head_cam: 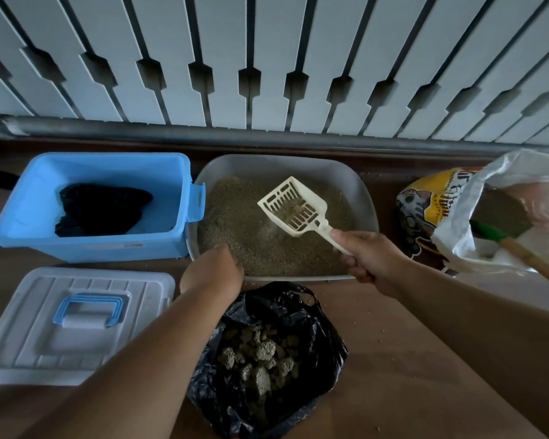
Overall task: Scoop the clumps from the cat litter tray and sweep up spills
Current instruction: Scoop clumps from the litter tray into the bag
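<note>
While kneeling or leaning over the floor (409,343), working near to far. Nearest: black bag (267,359) lying open on the floor, holding pale grey clumps (263,359), mouth just below the tray's near rim. Scattered grains (382,324) dotting the floor right of the bag. White lid (76,324) with blue handle lying flat at near left.

Left hand (216,270) reaching to the near-left rim of the litter tray (282,166), fingertips hidden over the edge; left grip impossible to tell. Right hand (368,258) curling closed round the handle of the cream scoop (293,205), holding it raised over the litter (251,236), slotted head tilted toward the far left, a little loose litter lying in it.

Tray sitting on the floor at centre, grey, filled with brownish-tan granules. Blue bin (92,204) touching the tray's left side, dark cloth or bag (102,209) bundled inside. Litter sack (425,210), yellow with a cat picture, sitting right of the tray, white plastic bag (501,217) beside it, wooden stick with green part (520,248) poking from there. White slatted railing (267,58) running along the back.
</note>
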A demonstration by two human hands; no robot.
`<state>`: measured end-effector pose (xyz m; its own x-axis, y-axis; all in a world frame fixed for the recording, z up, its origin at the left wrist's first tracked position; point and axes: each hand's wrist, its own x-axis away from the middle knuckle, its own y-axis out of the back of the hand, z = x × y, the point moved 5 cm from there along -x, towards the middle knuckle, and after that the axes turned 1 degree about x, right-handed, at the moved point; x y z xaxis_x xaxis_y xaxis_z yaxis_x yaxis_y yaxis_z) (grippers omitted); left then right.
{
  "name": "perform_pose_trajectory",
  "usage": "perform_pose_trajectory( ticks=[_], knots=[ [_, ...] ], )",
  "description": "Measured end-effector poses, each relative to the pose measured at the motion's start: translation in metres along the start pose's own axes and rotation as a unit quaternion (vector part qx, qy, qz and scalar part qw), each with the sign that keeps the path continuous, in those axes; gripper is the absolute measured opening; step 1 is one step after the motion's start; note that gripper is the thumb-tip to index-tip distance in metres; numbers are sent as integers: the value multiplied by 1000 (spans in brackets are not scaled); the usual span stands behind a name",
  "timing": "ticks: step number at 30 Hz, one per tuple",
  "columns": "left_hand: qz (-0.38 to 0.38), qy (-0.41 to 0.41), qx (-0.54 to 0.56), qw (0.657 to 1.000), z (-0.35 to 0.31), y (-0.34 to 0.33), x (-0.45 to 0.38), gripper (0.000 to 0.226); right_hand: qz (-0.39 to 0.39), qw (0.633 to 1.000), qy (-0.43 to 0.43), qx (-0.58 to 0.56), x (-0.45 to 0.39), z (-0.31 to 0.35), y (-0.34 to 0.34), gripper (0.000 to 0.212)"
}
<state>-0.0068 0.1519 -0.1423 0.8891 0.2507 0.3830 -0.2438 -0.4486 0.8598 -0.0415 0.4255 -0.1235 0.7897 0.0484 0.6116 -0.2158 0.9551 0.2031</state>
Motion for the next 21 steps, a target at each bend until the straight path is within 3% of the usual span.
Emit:
perform_pose_trajectory(
  ticks=[9, 14, 21],
  knots=[
    [11, 6, -1, 1000, 0, -2, -1, 15, -138, 983, 96, 80, 1, 22, 35, 38],
    [11, 6, -5, 1000, 1, -1, 0, 15, -219, 927, 135, 274, -3, 31, 41, 34],
    [5, -10, 9, 1000, 1, 2, 4, 14, -264, 864, 118, 411, -10, 35, 35, 23]
  ],
)
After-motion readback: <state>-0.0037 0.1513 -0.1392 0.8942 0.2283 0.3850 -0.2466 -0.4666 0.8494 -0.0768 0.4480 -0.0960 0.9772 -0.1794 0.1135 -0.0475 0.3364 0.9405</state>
